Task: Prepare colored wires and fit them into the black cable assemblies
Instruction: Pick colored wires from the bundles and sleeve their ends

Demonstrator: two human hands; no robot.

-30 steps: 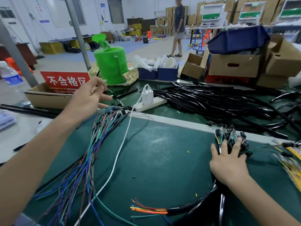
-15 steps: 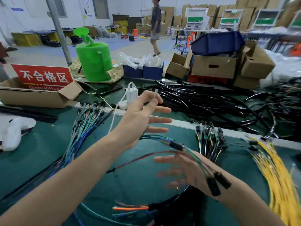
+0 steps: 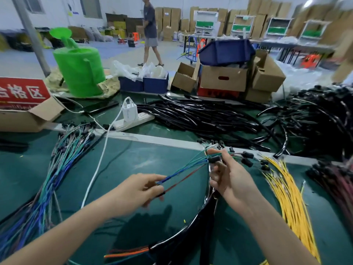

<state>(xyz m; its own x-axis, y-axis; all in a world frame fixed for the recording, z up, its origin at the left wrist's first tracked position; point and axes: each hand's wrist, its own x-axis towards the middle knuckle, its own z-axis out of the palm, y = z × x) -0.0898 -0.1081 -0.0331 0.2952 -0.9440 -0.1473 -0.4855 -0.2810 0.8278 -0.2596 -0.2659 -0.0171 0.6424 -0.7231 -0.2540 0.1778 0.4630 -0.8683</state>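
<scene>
Nearest, a black cable assembly [image 3: 162, 245] is laid across the green mat [image 3: 133, 161], with orange and red leads [image 3: 126, 253] showing at its open end. Above it, a small set of colored wires [image 3: 181, 173] is stretched between the hands. It is pinched at mid-length by the left hand [image 3: 133, 190] and gripped at the black-capped ends by the right hand [image 3: 235, 182], probably so the strands are aligned before fitting. Yellow wires [image 3: 286, 197] lie just right of the hands. Black tubing [image 3: 200, 115] is heaped beyond.

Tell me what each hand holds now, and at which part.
Both hold one small bunch of colored wires. The left hand pinches it partway along its length; the right hand grips it close to the black connectors at its end.
</scene>
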